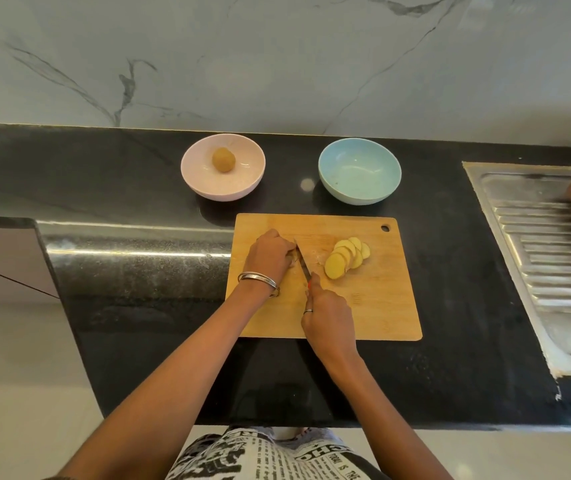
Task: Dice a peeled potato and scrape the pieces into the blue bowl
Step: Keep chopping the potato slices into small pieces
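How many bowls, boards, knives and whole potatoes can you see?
Bowls: 2, pink bowl and blue bowl
Cutting board: 1
Knife: 1
Whole potato, in the pink bowl: 1
Total: 5

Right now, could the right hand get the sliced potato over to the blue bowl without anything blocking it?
Probably yes. The right hand holds the knife, the slices lie just to its right, and the blue bowl sits just beyond the board with bare counter between.
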